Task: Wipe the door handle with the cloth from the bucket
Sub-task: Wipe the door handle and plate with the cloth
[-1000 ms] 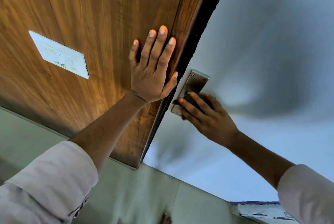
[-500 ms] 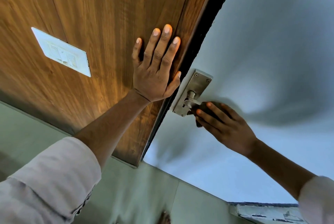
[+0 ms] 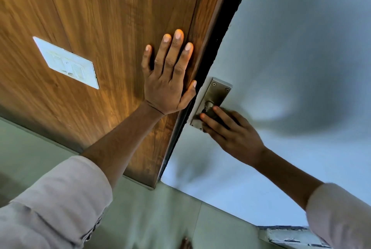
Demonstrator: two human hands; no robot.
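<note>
A metal door handle plate (image 3: 215,93) is fixed to the pale grey door (image 3: 291,52) beside the frame. My right hand (image 3: 230,130) is wrapped over the lever with a dark cloth (image 3: 212,115) pressed against it; only a bit of cloth shows between my fingers. The lever itself is mostly hidden under hand and cloth. My left hand (image 3: 167,76) lies flat, fingers spread, on the brown wooden panel (image 3: 100,28) just left of the frame edge. No bucket is in view.
A white switch plate (image 3: 67,63) sits on the wooden panel to the left. The dark door frame edge (image 3: 210,58) runs between panel and door. Pale green floor tiles (image 3: 150,218) lie below, with a chipped white ledge (image 3: 289,236) at the bottom right.
My right hand has slid with the cloth back along the lever toward the plate, after having pulled out to the right half a second ago. My left hand has stayed flat on the panel.
</note>
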